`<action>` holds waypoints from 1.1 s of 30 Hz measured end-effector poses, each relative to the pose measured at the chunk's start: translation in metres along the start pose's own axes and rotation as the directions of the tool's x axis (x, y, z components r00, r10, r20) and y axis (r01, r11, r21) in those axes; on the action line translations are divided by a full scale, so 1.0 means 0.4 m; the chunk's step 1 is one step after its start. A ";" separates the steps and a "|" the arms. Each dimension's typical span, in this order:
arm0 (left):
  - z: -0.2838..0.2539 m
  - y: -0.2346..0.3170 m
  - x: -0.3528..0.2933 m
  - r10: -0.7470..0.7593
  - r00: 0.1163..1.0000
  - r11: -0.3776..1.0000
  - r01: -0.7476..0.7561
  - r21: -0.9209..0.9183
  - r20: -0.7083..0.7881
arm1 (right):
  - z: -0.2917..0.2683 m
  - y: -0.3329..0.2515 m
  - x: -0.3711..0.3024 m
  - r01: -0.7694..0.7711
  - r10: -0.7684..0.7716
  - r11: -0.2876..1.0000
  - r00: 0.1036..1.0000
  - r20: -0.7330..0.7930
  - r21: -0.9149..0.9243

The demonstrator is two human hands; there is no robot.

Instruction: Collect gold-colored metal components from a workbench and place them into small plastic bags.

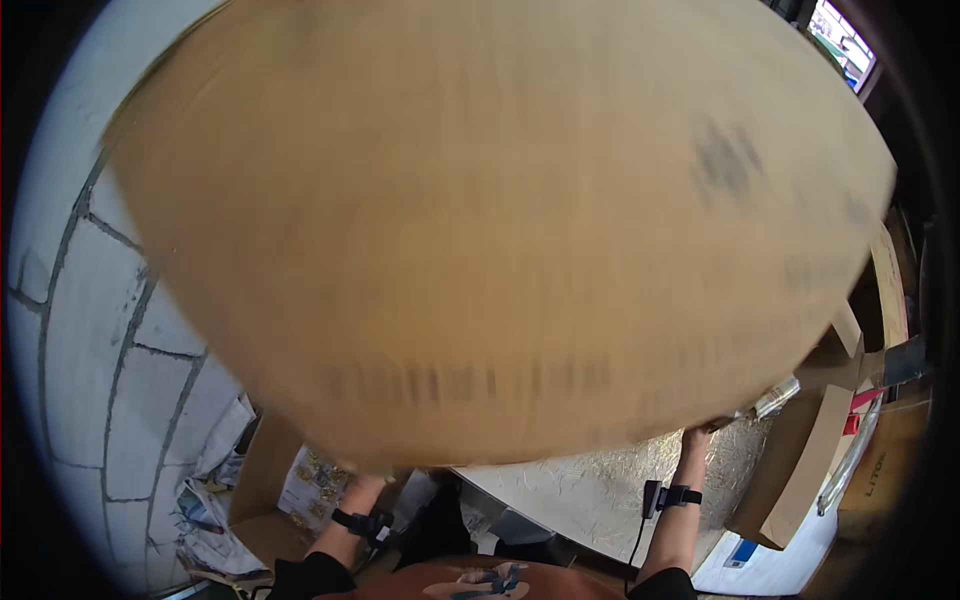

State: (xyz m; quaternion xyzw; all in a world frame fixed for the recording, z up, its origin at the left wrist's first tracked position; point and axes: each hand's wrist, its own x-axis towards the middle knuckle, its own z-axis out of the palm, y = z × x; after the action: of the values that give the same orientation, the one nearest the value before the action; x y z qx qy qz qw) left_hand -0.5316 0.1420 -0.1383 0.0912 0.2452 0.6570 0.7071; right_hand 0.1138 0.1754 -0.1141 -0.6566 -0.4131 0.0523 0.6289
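A large brown cardboard box (500,220) fills most of the head view, raised in front of me and smeared by motion. Dark blurred print runs along its lower part. My left hand (368,482) grips its lower edge left of the middle, the fingers mostly hidden by the cardboard. At the lower edge on the right, my right hand (698,436) also holds the box, its fingers largely out of sight. Each wrist wears a black band with a small device.
Below the box lies a pale table top (570,505) strewn with thin golden strands. An open carton (275,500) with small shiny pieces stands at the lower left, beside a white block wall (90,330). Cardboard flaps (800,470) and a clear tape roll (845,470) are on the right.
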 end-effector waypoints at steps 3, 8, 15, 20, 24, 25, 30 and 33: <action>0.008 0.013 0.004 0.019 0.998 0.930 -0.038 0.365 0.055 | 0.010 0.003 -0.017 -0.003 0.003 0.999 1.000 -0.001 0.042; 0.075 0.008 -0.008 -0.005 0.989 0.536 -0.121 0.835 0.146 | -0.017 0.001 -0.027 -0.020 0.021 0.995 1.000 -0.005 0.102; 0.044 0.036 0.028 -0.042 0.974 0.973 0.091 0.210 -0.224 | 0.002 0.004 -0.030 -0.055 0.055 0.986 0.998 0.004 0.155; 0.339 0.093 0.129 0.398 0.810 -0.231 -0.365 0.902 0.430 | 0.059 -0.125 0.133 -0.102 0.141 0.963 0.979 0.144 -0.249; 0.390 0.132 0.249 0.367 0.917 0.038 -0.180 0.983 0.154 | 0.139 -0.176 0.259 -0.211 0.248 0.957 0.952 0.181 -0.201; 0.427 0.135 0.266 0.345 0.936 0.082 -0.107 0.991 0.072 | 0.138 -0.172 0.284 -0.214 0.267 0.930 0.952 0.148 -0.299; 0.440 0.111 0.167 0.354 0.900 0.016 -0.276 0.961 0.253 | 0.104 -0.292 0.073 -0.034 0.091 0.920 0.988 0.128 -0.390; 0.270 0.094 0.055 0.229 0.973 0.175 -0.053 0.983 0.011 | 0.082 -0.403 -0.234 -0.062 0.142 0.882 0.980 0.137 -0.468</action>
State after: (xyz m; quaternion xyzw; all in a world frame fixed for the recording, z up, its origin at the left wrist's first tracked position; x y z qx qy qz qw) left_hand -0.5139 0.1890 -0.0331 0.4961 0.6455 0.4172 0.4040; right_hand -0.0436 0.1226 -0.0228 -0.8012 -0.4297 0.0407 0.4145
